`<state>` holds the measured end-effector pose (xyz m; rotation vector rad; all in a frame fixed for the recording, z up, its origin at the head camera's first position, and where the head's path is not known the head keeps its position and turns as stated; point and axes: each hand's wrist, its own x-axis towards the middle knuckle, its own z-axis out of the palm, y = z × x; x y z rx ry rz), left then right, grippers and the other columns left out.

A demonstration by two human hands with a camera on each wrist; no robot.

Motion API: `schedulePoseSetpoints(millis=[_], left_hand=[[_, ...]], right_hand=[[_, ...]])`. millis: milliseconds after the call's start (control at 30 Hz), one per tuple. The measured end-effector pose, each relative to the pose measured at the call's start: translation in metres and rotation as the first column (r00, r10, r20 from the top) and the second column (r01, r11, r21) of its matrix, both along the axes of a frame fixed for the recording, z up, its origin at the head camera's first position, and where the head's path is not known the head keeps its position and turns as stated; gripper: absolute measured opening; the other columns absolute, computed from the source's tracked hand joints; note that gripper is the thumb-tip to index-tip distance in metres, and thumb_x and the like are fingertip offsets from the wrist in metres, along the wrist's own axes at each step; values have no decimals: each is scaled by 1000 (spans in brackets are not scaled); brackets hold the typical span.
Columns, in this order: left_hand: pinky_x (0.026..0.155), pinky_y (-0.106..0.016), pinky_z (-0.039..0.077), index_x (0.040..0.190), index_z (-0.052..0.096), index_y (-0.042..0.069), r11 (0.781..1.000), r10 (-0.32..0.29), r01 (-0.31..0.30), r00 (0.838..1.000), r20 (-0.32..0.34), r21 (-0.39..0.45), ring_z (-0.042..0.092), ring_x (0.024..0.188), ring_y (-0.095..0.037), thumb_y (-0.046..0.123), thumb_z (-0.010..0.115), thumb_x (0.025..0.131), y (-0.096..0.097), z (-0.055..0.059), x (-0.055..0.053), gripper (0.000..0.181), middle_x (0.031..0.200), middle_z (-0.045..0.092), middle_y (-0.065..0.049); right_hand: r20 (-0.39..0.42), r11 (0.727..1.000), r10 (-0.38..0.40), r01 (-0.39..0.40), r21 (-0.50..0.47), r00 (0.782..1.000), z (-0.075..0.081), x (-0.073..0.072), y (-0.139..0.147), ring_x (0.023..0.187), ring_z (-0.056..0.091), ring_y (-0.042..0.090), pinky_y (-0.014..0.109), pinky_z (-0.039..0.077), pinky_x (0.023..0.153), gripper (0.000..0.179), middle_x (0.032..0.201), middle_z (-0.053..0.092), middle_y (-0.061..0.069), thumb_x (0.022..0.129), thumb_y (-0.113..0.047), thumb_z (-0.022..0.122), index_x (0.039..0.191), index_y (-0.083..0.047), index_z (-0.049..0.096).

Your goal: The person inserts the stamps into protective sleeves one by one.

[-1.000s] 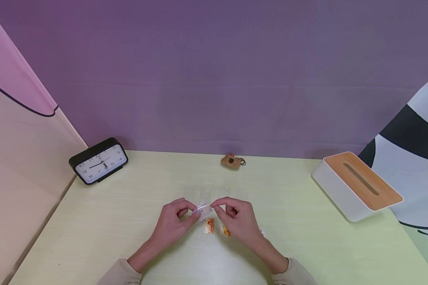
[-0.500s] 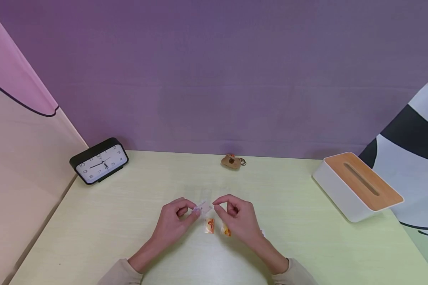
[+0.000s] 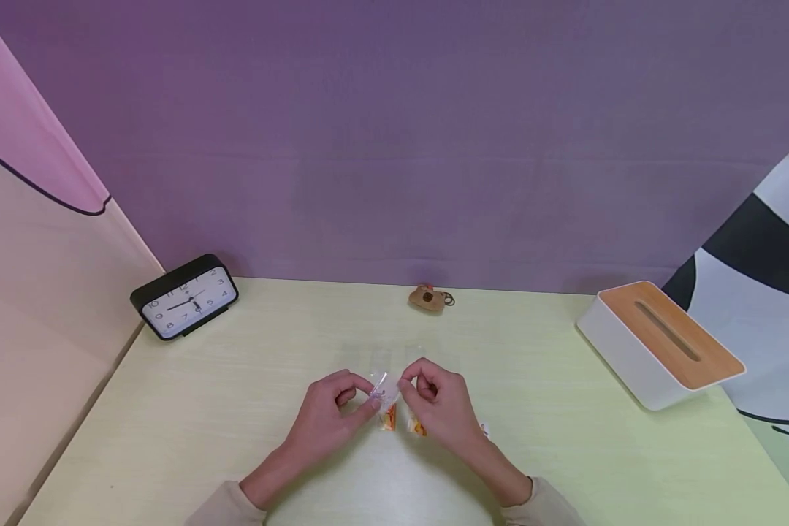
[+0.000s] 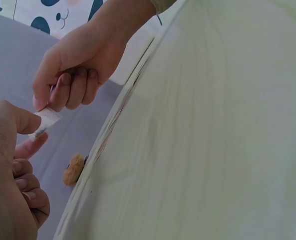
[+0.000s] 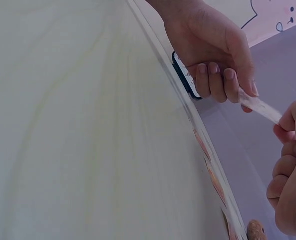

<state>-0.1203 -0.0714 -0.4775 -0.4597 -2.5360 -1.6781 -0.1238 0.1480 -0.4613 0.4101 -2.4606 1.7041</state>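
Between both hands, above the table, is a small clear plastic packet (image 3: pixel 385 391) with purple marks. My left hand (image 3: pixel 335 409) pinches its left side between thumb and forefinger. My right hand (image 3: pixel 440 402) pinches its right edge with thumb and forefinger. Seen in the right wrist view, the packet (image 5: pixel 261 108) is a whitish strip stretched between the two hands. A small orange packet (image 3: pixel 389 419) lies on the table, partly covered by the clear one. A yellow-orange packet (image 3: pixel 417 426) lies beside my right hand, partly hidden. What the clear packet contains cannot be made out.
Faint clear plastic pieces (image 3: pixel 381 358) lie just beyond the hands. A white packet (image 3: pixel 484 429) shows past my right wrist. Farther back sits a brown plush charm (image 3: pixel 429 299). A black alarm clock (image 3: pixel 187 298) stands left, a wood-topped tissue box (image 3: pixel 657 347) right.
My left hand has shifted slightly right and down with the clear packet, which has turned. The right fingertips were a little off its edge half a second ago and now pinch it.
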Motion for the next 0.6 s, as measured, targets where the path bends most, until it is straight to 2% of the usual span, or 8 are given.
schedulePoseSetpoints(millis=[133, 300, 433, 600], left_hand=[[72, -25, 33, 94, 82, 17, 1000, 14, -14, 1000, -13, -5, 32, 69, -5, 6, 86, 94, -2, 1, -1, 11, 71, 31, 6], [71, -25, 33, 89, 82, 19, 999, -25, 24, 999, -29, -24, 34, 69, -7, 2, 86, 93, -3, 1, -2, 18, 71, 33, 5], [70, -24, 33, 88, 83, 18, 998, -54, 54, 998, -12, -32, 34, 69, -5, 3, 86, 92, -3, -1, -2, 16, 72, 33, 6], [71, -24, 33, 88, 83, 17, 998, -54, 55, 998, 6, -40, 33, 68, -3, 4, 86, 93, -3, 0, -2, 14, 72, 33, 7]], right_hand=[[-1, 1000, 7, -7, 15, 1000, 1, 0, 1, 57, 34, 3, 22, 32, 60, 18, 62, 35, -7, 98, 2, 77, 90, -14, 75], [-3, 999, 16, -16, 43, 1000, 1, -1, 1, 57, 34, 3, 23, 32, 60, 18, 61, 34, -8, 98, 2, 77, 90, -14, 75], [-1, 999, 16, -16, 49, 1000, 2, 0, 1, 57, 34, 3, 23, 32, 61, 18, 61, 34, -8, 98, 2, 77, 91, -14, 75], [-2, 999, 18, -18, 38, 1000, 2, 0, 1, 56, 33, 3, 23, 32, 60, 16, 62, 35, -7, 98, 1, 79, 93, -14, 76]])
